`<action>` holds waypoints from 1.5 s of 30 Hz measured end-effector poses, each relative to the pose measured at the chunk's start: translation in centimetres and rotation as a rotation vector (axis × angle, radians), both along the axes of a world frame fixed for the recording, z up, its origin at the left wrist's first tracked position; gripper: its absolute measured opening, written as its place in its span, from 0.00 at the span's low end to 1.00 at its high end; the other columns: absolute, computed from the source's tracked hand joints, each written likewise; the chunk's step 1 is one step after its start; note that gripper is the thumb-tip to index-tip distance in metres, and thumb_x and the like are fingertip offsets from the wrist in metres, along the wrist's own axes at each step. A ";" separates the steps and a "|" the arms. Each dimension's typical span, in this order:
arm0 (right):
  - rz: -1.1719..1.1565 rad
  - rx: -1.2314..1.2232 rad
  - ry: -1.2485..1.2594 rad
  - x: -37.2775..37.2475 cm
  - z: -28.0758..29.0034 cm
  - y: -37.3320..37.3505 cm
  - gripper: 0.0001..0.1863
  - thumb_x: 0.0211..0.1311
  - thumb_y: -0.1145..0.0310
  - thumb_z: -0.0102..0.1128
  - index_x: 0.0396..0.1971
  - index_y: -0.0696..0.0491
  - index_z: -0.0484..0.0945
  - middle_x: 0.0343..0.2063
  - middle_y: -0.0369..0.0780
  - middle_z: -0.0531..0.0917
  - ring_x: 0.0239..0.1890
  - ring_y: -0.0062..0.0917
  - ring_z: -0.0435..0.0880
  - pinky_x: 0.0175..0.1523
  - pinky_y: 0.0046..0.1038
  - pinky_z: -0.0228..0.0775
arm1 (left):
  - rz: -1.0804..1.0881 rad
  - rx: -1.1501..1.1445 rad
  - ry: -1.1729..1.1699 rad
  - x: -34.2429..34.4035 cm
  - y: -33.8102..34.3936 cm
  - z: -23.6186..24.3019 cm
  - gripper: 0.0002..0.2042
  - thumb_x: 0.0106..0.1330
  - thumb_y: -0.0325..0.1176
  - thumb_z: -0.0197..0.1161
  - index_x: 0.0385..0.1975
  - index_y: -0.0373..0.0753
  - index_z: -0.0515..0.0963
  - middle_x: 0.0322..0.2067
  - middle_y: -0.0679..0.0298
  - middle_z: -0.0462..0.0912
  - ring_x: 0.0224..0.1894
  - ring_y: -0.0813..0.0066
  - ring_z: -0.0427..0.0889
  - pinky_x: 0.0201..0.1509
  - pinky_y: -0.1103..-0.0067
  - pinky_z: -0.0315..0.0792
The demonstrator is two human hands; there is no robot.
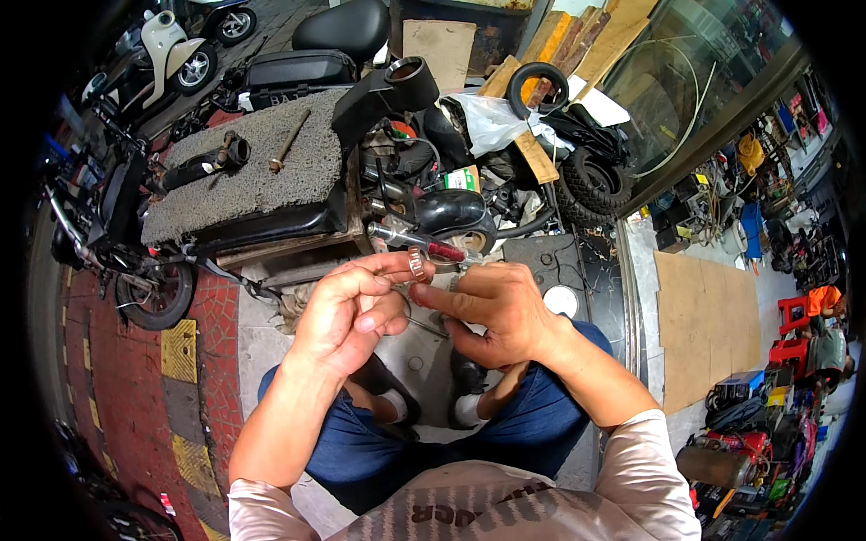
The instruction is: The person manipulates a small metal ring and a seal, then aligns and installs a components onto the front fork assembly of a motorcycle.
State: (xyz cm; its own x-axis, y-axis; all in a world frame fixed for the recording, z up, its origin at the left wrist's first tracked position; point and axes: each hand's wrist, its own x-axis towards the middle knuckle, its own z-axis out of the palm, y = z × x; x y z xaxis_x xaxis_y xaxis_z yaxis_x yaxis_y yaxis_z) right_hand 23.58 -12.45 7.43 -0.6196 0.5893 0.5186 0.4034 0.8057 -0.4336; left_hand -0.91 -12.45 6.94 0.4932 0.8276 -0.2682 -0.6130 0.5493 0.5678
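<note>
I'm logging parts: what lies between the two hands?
In the head view, a small coppery coil-like part sits between the left hand and the right hand.

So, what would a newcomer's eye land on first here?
Probably the small coiled metallic piece near the centre, at the fingertips of the left hand, with the right hand close by. Next, the bench with a rough grey top at upper left, then the black tyre by the wooden boards at upper right.

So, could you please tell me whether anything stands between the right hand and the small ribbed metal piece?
Nothing visible does: the right hand has its index finger beside the small ribbed metal piece, near the left hand. Contact is unclear.
</note>
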 end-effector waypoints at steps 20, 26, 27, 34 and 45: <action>-0.059 -0.789 0.981 -5.5 -3.8 -3.6 0.30 0.64 0.78 0.60 0.67 0.53 0.73 0.22 0.29 0.70 0.26 0.12 0.68 0.34 0.20 0.59 | 0.146 0.176 -0.160 -0.1 0.0 -0.6 0.21 0.76 0.48 0.56 0.44 0.31 0.80 0.43 0.59 0.86 0.13 0.82 0.63 0.28 0.76 0.64; -0.029 -0.928 1.033 -5.0 -3.4 -3.7 0.28 0.66 0.74 0.58 0.68 0.55 0.73 0.21 0.30 0.71 0.24 0.11 0.67 0.32 0.20 0.58 | 0.121 0.208 -0.134 0.3 0.2 -0.9 0.21 0.75 0.47 0.57 0.45 0.31 0.80 0.44 0.59 0.87 0.13 0.83 0.64 0.28 0.77 0.64; -0.005 -0.973 1.072 -5.0 -3.5 -3.7 0.28 0.66 0.74 0.58 0.68 0.55 0.73 0.20 0.30 0.71 0.24 0.11 0.67 0.31 0.19 0.58 | 0.114 0.213 -0.129 0.4 0.2 -0.9 0.21 0.75 0.47 0.57 0.46 0.31 0.81 0.44 0.59 0.87 0.13 0.83 0.64 0.28 0.78 0.64; 0.085 -1.092 1.203 -5.4 -4.6 -3.7 0.28 0.67 0.72 0.55 0.68 0.53 0.73 0.20 0.30 0.72 0.22 0.12 0.65 0.27 0.19 0.56 | 0.151 0.220 -0.052 0.7 0.0 -1.3 0.19 0.75 0.45 0.59 0.47 0.32 0.81 0.45 0.60 0.87 0.13 0.85 0.63 0.28 0.79 0.62; 0.118 -1.190 1.307 -5.8 -4.2 -4.2 0.30 0.66 0.67 0.54 0.69 0.57 0.70 0.20 0.31 0.70 0.22 0.14 0.64 0.26 0.20 0.52 | 0.208 0.289 0.051 1.1 -0.3 -1.0 0.13 0.74 0.37 0.61 0.47 0.34 0.82 0.49 0.61 0.86 0.15 0.86 0.62 0.28 0.82 0.62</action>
